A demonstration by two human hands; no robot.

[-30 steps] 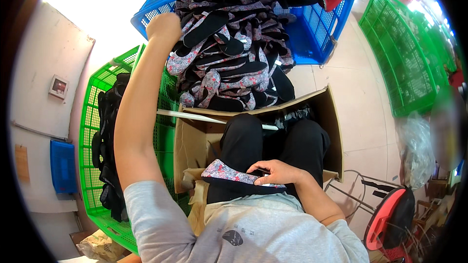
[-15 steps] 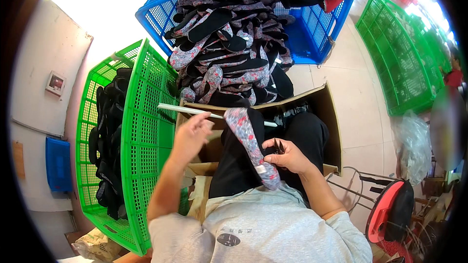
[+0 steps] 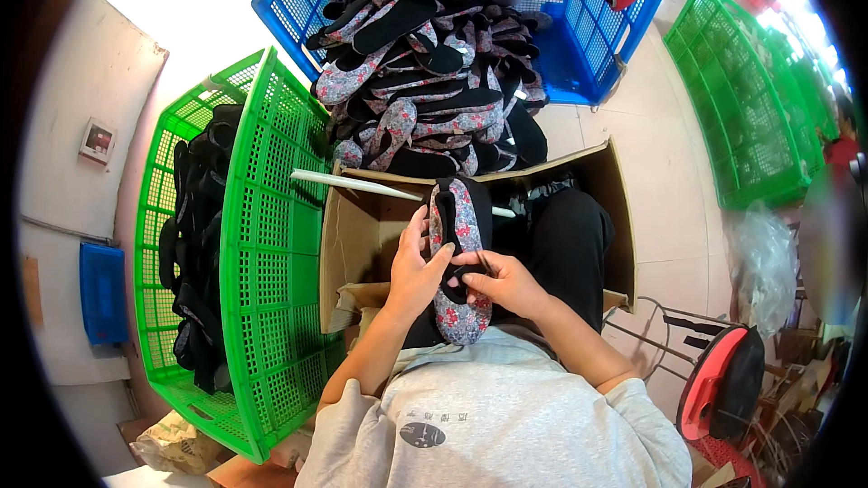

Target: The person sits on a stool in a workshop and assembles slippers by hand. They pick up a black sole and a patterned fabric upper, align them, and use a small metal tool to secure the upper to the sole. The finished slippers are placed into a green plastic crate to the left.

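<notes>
A floral fabric shoe (image 3: pixel 464 321) with a black lining lies lengthwise over my lap, its opening facing up. My left hand (image 3: pixel 414 273) grips its left side, fingers along the outside and thumb over the edge of the opening. My right hand (image 3: pixel 506 286) is closed at the right edge of the opening, fingertips reaching over it. Dark thread snips (image 3: pixel 472 267) are in those fingers, mostly hidden against the black lining. Beyond the lap, a large heap of matching floral shoes (image 3: pixel 452 122) spills from a blue crate (image 3: pixel 579 54).
An open cardboard box (image 3: pixel 624 217) surrounds my knees, with a white rod (image 3: pixel 353 183) across it. A green crate (image 3: pixel 271 262) of black items stands at my left, another green crate (image 3: pixel 741 108) at the far right. A red-and-black seat (image 3: pixel 719 384) is near right.
The shoe has turned so its opening faces up, instead of hanging from my right hand. My left hand has come in from the left and taken hold of it.
</notes>
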